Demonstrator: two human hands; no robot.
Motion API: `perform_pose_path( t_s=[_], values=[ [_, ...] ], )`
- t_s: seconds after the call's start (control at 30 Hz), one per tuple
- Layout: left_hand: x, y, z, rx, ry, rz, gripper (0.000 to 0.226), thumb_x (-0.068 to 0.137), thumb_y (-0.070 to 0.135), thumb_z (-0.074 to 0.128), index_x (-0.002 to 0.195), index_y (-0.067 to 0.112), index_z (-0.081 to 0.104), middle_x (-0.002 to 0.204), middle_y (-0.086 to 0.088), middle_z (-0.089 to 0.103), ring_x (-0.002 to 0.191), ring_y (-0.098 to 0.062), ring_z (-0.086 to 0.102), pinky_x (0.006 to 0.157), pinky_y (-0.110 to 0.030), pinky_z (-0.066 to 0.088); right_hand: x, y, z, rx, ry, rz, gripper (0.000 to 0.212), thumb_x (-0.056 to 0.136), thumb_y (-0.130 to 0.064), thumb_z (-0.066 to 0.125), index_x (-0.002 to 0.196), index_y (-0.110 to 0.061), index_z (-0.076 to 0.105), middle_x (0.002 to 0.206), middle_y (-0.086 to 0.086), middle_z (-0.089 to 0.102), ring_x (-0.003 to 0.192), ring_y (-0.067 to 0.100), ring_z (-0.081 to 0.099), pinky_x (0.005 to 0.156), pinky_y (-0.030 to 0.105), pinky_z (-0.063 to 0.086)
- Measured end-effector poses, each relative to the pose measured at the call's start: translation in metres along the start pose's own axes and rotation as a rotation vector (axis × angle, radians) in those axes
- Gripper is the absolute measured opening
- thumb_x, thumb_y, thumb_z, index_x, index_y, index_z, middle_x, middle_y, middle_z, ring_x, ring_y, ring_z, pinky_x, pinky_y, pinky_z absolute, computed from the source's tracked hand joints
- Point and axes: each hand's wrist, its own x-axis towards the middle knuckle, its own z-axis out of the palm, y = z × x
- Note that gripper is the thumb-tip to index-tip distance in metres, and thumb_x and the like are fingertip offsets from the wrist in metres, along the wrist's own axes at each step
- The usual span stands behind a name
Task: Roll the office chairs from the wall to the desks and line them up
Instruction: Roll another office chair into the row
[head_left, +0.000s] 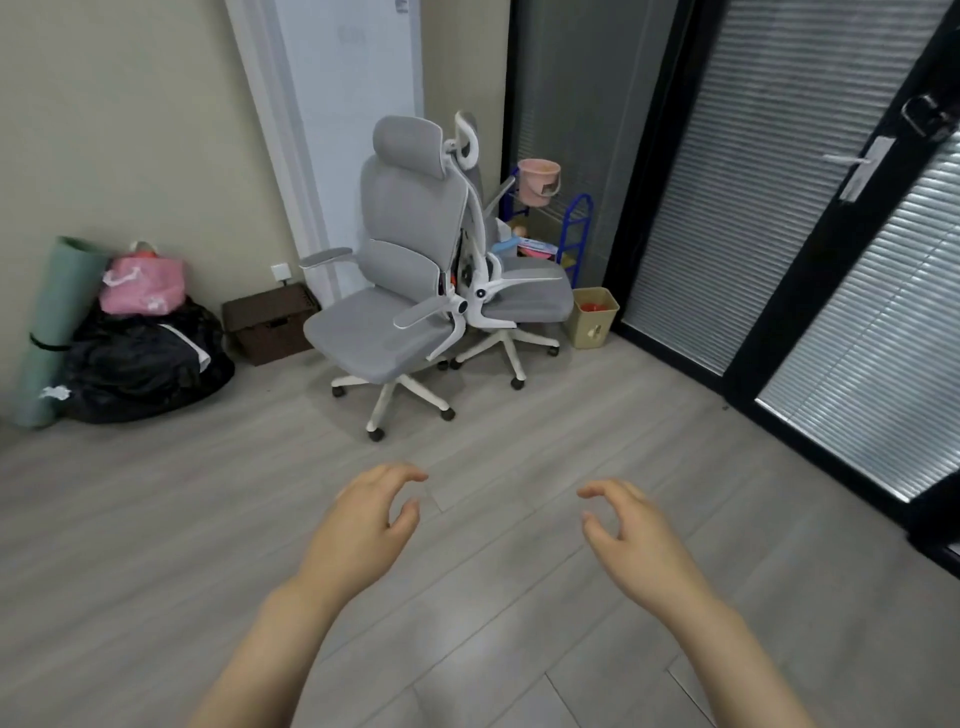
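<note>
While both hands hang out ahead with nothing in them, the scene reads as follows.

Grip, left: the left hand (363, 514) holds nothing, fingers loosely curled, thumb apart from them.
Grip, right: the right hand (631, 530) likewise holds nothing, fingers relaxed and bent inward.
Task's thing, nearer: the front grey mesh office chair with white frame and headrest (400, 270) stands ahead of both grips, slightly left of the midline between them, well apart from either; its seat faces left and toward the viewer.
Task's thing, farther: the second grey office chair with white frame (519, 296) sits just behind and right of the first, armrests nearly touching, seat turned right.
Key relation: the front chair's upright back rises as its long axis; the left grip looks marginally nearer it, the right grip nearer the second chair. Bare grey plank floor (493, 623) lies between grips and chairs.
Desks: not in view.
Around, left of the chairs: a brown woven box (270, 322), a black bag (145, 364) carrying a pink bag (143, 283), and a rolled green mat (52, 322) along the wall.
Around, right: a small beige bin (595, 317), a blue wire rack (574, 239) with a pink bucket (540, 179), and black-framed glass doors with blinds (779, 208).
In the way: probably only the interlocked armrests and star bases, which could snag as the front chair rolls out.
</note>
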Motion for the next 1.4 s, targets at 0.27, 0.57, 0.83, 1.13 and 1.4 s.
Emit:
perform_pose_path(
  t_s=[0.27,0.57,0.83,1.13,1.4],
  values=[
    [0.192,-0.023,0.038,0.053,-0.035,0.044,0.052,0.083,0.054,0.029,0.118,0.030,0.058,0.121,0.016,0.058,0.116,-0.009,0.052,0.099,-0.031,0.041,0.189,0.061,-0.011,-0.003,0.026,0.020,0.024,0.088,-0.019,0.061,0.112,-0.021,0.062,0.113,-0.006,0.059,0.113,0.015,0.054,0.099,0.031,0.042],
    [0.427,-0.012,0.054,0.028,0.035,-0.004,0.044,0.082,0.045,0.034,0.113,0.029,0.060,0.114,0.021,0.057,0.111,-0.008,0.054,0.097,-0.032,0.043,0.439,0.093,-0.054,-0.048,-0.054,-0.067,0.024,0.090,-0.025,0.059,0.114,-0.025,0.060,0.116,-0.008,0.058,0.099,0.012,0.054,0.087,0.023,0.038],
    [0.583,-0.043,0.066,0.010,0.038,-0.066,0.041,0.085,0.047,0.036,0.114,0.030,0.058,0.115,0.017,0.058,0.094,-0.009,0.060,0.091,-0.035,0.046,0.615,0.096,-0.057,-0.080,-0.092,-0.118,0.024,0.092,-0.025,0.056,0.116,-0.025,0.058,0.115,-0.014,0.052,0.110,0.010,0.051,0.087,0.022,0.036],
    [0.792,-0.120,0.047,0.023,0.052,-0.099,0.049,0.083,0.051,0.032,0.116,0.027,0.060,0.116,0.016,0.058,0.112,-0.012,0.056,0.094,-0.027,0.041,0.844,0.074,-0.033,-0.064,-0.092,-0.151,0.024,0.092,-0.027,0.057,0.115,-0.026,0.060,0.114,-0.014,0.054,0.115,0.009,0.049,0.098,0.026,0.041],
    [0.961,-0.165,-0.004,0.043,0.173,-0.110,0.025,0.094,0.023,0.055,0.118,0.029,0.057,0.119,0.019,0.054,0.096,-0.007,0.053,0.086,-0.028,0.041,1.019,0.033,-0.019,-0.033,-0.136,-0.246,0.024,0.095,-0.026,0.053,0.118,-0.027,0.056,0.116,-0.017,0.048,0.116,0.004,0.042,0.094,0.022,0.036]
  ],
)
